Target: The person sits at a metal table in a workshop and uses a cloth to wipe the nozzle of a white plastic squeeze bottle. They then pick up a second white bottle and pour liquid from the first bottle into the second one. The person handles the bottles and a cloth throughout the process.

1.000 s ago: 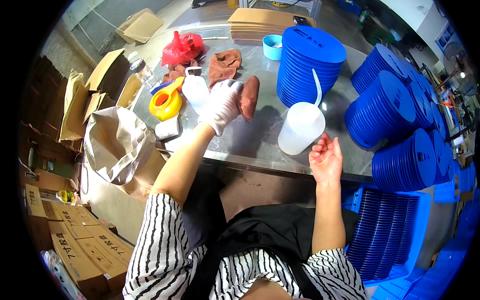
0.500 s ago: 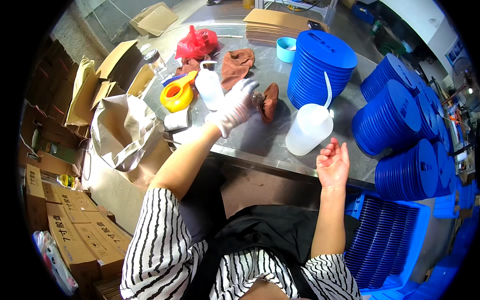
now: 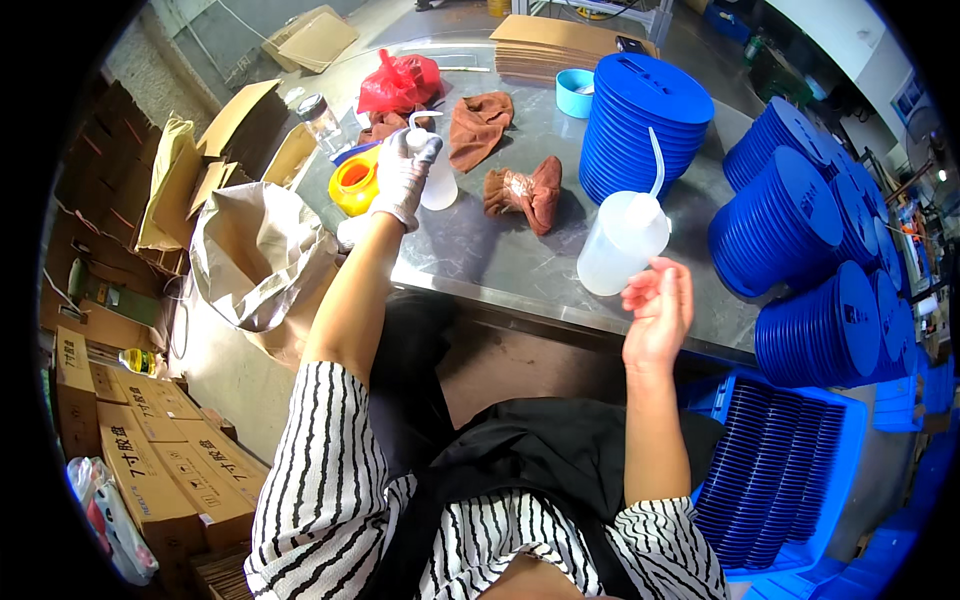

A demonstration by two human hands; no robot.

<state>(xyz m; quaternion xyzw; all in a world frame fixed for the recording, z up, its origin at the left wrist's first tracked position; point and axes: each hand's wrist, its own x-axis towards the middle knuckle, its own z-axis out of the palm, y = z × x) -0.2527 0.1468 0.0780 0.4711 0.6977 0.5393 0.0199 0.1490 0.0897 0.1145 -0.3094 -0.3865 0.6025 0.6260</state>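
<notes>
My left hand, in a white glove with dark fingertips, is closed round the upper part of a small white squeeze bottle with a bent spout. The bottle stands upright on the metal table. Close to that hand sits a yellow wide-mouthed pot. My bare right hand hovers at the table's front edge, palm turned up, fingers loosely bent and holding nothing. Beside it stands a larger translucent squeeze bottle with a long spout. Between the bottles lies a crumpled brown cloth.
Tall stacks of blue discs stand on the table, with more at the right. A red plastic bag, another brown cloth and a turquoise bowl lie farther back. An open sack stands left; a blue crate sits lower right.
My left hand has moved left from beside the brown cloth onto the small squeeze bottle. The brown cloth now lies free and spread wider. My right hand's fingers have curled slightly.
</notes>
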